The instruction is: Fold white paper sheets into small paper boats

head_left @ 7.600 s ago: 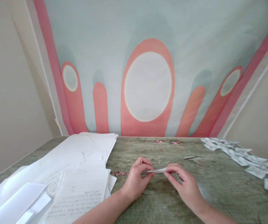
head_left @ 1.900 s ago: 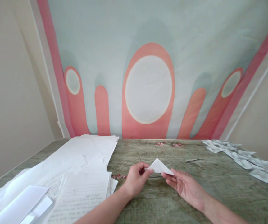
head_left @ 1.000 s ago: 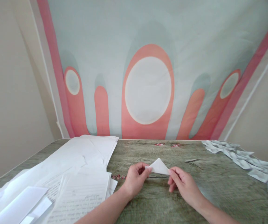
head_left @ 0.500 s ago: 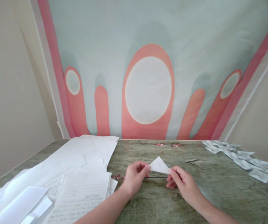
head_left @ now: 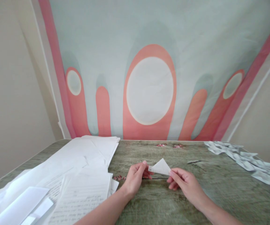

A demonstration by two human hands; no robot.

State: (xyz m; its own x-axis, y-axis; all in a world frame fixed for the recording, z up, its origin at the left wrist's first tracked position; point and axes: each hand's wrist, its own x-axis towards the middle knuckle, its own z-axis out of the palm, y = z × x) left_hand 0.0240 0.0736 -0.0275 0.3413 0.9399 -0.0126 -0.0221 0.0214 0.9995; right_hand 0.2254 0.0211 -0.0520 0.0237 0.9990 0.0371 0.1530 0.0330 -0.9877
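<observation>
Holding a small folded white paper [head_left: 162, 167] up over the table, by its right corner.
My right hand [head_left: 184, 184] pinches that corner between thumb and forefinger, other fingers curled beneath; the peak points up and away from me. A narrow flat end runs left to the fingers of my left hand [head_left: 135, 179], whose thumb stands clear of the paper; cannot tell whether those fingers touch it. Wood-patterned table [head_left: 158, 203] below my fingers. Just left of my left fingers, red marks [head_left: 119, 177] on the tabletop; farther left, a written page [head_left: 83, 190] over large white sheets [head_left: 78, 153]. Well right of my right fingers, a line of folded white pieces [head_left: 249, 162]. Beyond my fingertips, a coral-and-grey backdrop [head_left: 97, 37].
</observation>
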